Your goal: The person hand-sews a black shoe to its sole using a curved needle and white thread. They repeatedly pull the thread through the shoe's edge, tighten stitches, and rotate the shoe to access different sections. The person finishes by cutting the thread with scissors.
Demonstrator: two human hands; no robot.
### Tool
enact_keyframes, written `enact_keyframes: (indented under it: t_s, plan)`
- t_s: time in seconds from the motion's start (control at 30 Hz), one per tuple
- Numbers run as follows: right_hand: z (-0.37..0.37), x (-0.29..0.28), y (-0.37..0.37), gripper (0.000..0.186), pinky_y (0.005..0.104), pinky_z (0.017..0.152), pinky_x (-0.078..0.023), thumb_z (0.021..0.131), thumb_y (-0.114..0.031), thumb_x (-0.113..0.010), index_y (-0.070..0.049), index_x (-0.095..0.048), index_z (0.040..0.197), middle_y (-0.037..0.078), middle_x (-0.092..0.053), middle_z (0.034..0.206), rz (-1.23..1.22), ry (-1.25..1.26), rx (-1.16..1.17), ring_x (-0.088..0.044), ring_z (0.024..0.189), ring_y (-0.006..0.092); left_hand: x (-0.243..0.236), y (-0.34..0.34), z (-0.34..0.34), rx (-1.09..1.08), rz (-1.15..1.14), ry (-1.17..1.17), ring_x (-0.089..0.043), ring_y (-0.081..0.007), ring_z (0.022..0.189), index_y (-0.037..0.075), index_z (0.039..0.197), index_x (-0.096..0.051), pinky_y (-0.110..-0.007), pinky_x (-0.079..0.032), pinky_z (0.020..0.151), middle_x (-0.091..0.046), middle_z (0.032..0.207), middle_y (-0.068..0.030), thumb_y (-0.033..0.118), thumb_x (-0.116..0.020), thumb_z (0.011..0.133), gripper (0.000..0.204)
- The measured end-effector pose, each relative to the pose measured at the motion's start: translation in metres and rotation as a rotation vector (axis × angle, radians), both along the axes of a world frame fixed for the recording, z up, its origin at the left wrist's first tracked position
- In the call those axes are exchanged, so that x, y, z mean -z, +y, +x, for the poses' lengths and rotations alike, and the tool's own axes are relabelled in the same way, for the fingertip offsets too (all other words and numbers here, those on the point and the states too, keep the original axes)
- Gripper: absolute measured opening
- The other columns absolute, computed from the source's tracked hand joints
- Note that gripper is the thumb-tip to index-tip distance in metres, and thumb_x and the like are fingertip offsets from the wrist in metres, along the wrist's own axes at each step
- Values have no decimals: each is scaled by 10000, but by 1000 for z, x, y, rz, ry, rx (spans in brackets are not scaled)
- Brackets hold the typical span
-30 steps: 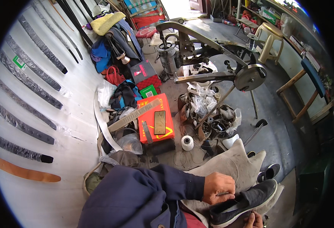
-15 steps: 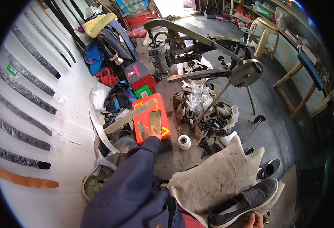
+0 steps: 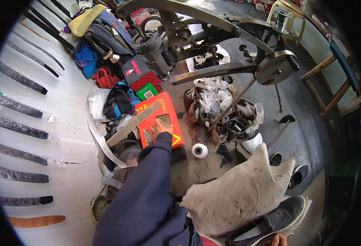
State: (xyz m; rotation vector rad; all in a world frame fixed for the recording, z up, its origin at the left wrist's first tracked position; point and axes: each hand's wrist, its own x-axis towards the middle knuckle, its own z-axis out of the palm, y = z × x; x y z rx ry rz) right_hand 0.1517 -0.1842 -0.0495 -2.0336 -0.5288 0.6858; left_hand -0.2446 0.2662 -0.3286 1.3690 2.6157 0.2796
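Observation:
My left hand (image 3: pixel 161 128) reaches forward in a dark blue sleeve, its fingers stretched out over a dark rectangular slab (image 3: pixel 164 119). The slab lies on a red cardboard box (image 3: pixel 173 132), and the hand partly covers it. A long flat grey-brown strip (image 3: pixel 134 124) rests across the same box. By the lower edge, my right hand (image 3: pixel 277 240) is partly cut off, with curled fingers beside the sole of a dark slip-on shoe (image 3: pixel 273 221). Whatever those fingers pinch is too small to make out. The shoe lies on a stained beige cloth (image 3: pixel 225 192) over my lap.
A white thread spool (image 3: pixel 199 151) stands right of the box, with loose thread around it. Ahead is a metal sewing machine with a handwheel (image 3: pixel 275 69). Below it are containers of plastic bags (image 3: pixel 215 100) and small parts. Wrapped dark strips (image 3: pixel 18 151) line the left.
My left hand has shifted up over the slab, its fingers now covering part of it. The view has tilted and moved slightly. My right hand stays beside the shoe.

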Motion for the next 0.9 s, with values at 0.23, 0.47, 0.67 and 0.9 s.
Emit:
enact_keyframes:
  t_s: [0.23,0.47,0.67,0.9]
  plan:
    - [1,2,2,182,200,523,-395,988,-147,-696,13,-735,1066,44,-684,714,-24,-27,8,-513,563,53,8,3,3,-11,13,43,-514,-370,1264,156,1238,-484,-548,-475,997,-631,1259,-144,325,-827,759,613]
    - [0,-1,1,173,205,508,-388,989,-146,-693,8,-734,1056,40,-686,708,-43,-30,7,-507,551,53,11,6,4,0,39,22,-508,-397,1253,166,1261,-477,-581,-465,997,-632,1264,-154,286,-794,743,619]
    - [-1,1,1,156,207,506,-382,993,-123,-683,10,-734,1056,40,-687,712,-10,-2,8,-483,542,46,30,5,-11,41,56,-8,-503,-417,1256,185,1287,-469,-594,-466,993,-642,1260,-174,302,-813,733,663]
    - [14,10,-5,147,219,538,-476,939,-65,-704,61,-747,1003,70,-715,736,47,13,6,-630,581,92,16,-13,-5,263,207,-215,-564,-359,1214,97,1255,-573,-468,-449,1038,-628,1286,-140,264,-813,768,568]
